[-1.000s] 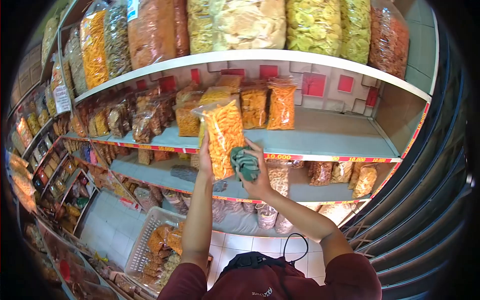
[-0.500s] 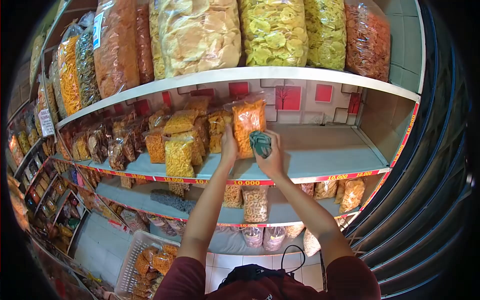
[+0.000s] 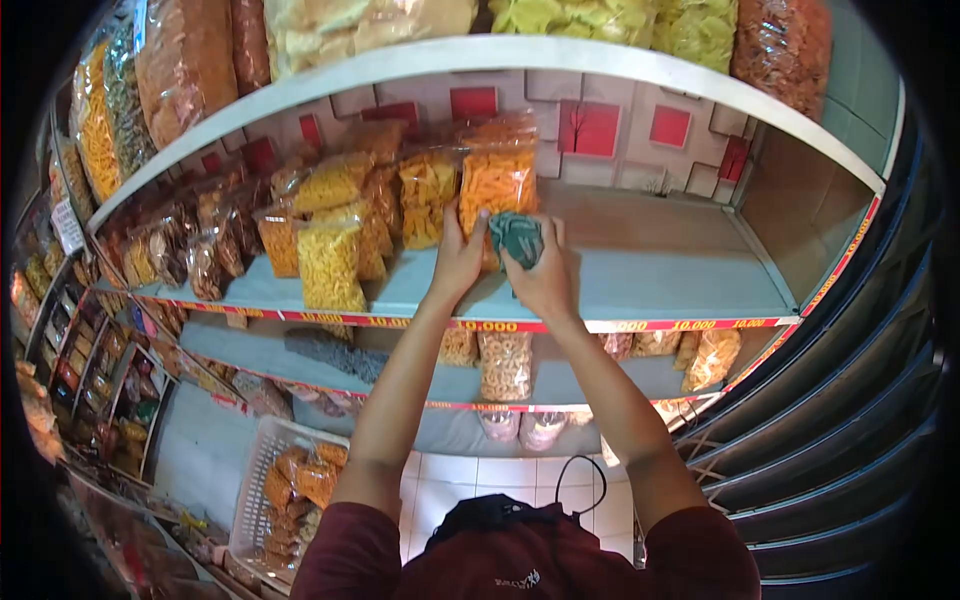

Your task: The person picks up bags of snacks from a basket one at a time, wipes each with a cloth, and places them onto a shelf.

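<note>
A clear plastic bag of orange snacks [image 3: 498, 185] stands upright on the middle shelf, at the right end of the bagged snacks. My left hand [image 3: 460, 258] grips its lower left side, thumb to the front. My right hand [image 3: 545, 285] is closed around a bunched dark green cloth [image 3: 516, 240], which covers the bag's lower right part. Just left of it stand bags of yellow-orange snacks [image 3: 428, 190]. Further left and nearer the shelf edge is a bag of pale yellow snacks [image 3: 330, 265].
Large bags of chips [image 3: 575, 18] line the upper shelf, whose white front edge [image 3: 520, 55] curves above my hands. On the lower shelf lie a grey duster [image 3: 335, 355] and a bag of ring snacks [image 3: 505, 365]. A white basket [image 3: 255, 490] with snack bags stands lower left.
The view has shifted, showing less of the upper shelf. The orange snack bag now sits farther back, beside the yellow-orange bags, with my left hand and the cloth still against it.
</note>
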Available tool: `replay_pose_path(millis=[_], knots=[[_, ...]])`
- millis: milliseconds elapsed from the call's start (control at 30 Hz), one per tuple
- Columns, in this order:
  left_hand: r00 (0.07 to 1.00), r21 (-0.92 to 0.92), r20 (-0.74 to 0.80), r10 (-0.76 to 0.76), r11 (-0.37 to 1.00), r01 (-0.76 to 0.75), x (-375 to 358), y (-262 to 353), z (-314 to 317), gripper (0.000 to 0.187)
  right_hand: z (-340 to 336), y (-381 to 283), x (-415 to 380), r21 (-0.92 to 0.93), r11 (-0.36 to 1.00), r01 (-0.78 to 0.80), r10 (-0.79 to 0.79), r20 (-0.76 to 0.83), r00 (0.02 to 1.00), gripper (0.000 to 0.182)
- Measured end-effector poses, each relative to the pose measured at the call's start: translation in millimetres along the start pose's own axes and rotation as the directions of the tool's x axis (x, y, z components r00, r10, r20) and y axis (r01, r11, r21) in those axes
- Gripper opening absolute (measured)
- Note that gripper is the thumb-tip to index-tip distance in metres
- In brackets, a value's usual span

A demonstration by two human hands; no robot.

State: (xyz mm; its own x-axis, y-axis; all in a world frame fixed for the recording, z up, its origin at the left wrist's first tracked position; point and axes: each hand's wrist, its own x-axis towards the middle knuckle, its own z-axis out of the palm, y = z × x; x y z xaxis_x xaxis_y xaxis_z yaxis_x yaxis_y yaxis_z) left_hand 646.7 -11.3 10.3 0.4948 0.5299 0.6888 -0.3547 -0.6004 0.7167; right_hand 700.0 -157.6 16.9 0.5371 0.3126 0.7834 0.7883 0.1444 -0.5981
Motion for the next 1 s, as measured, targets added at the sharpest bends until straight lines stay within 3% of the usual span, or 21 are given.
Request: replay_pose_path(millis=[200, 300, 433, 633, 733, 833, 933, 1000], knots=[[1.0, -0.006, 0.006, 0.011, 1.0, -0.011, -3, 1, 0, 0.057, 4, 3, 1, 0.039, 0.999, 0.005, -0.005, -0.002, 1.0, 0.049], [0.998, 0.034, -0.037, 0.053, 0.998, -0.052, -4, 2, 0, 0.054, 2, -3, 1, 0.001, 0.999, -0.045, 0.045, 0.011, 0.999, 0.048], [1.0, 0.037, -0.027, -0.006, 0.999, 0.007, -3, 2, -2, 0.053, -1, -14, 0, -0.12, 0.987, -0.108, 0.111, 0.023, 0.994, 0.046], [0.999, 0.05, -0.024, 0.044, 0.998, -0.043, -8, 2, -5, 0.064, 4, 12, 3, -0.133, 0.991, 0.01, -0.016, -0.042, 0.999, 0.042], [0.998, 0.111, -0.031, 0.062, 0.992, -0.058, -13, 3, -4, 0.066, 4, 19, 5, -0.113, 0.994, -0.009, 0.007, -0.018, 1.0, 0.04], [0.989, 0.174, -0.08, 0.123, 0.979, -0.108, -19, 13, -8, 0.068, 3, 17, 5, -0.219, 0.972, 0.088, -0.1, -0.041, 0.994, 0.042], [0.959, 0.213, -0.156, 0.237, 0.956, -0.201, -34, 45, -26, 0.068, 5, 4, 1, -0.211, 0.94, 0.269, -0.314, -0.222, 0.923, 0.046], [0.948, 0.182, -0.149, 0.281, 0.95, -0.253, -54, 69, -52, 0.066, 8, -7, -7, -0.119, 0.887, 0.446, -0.461, -0.184, 0.868, 0.051]])
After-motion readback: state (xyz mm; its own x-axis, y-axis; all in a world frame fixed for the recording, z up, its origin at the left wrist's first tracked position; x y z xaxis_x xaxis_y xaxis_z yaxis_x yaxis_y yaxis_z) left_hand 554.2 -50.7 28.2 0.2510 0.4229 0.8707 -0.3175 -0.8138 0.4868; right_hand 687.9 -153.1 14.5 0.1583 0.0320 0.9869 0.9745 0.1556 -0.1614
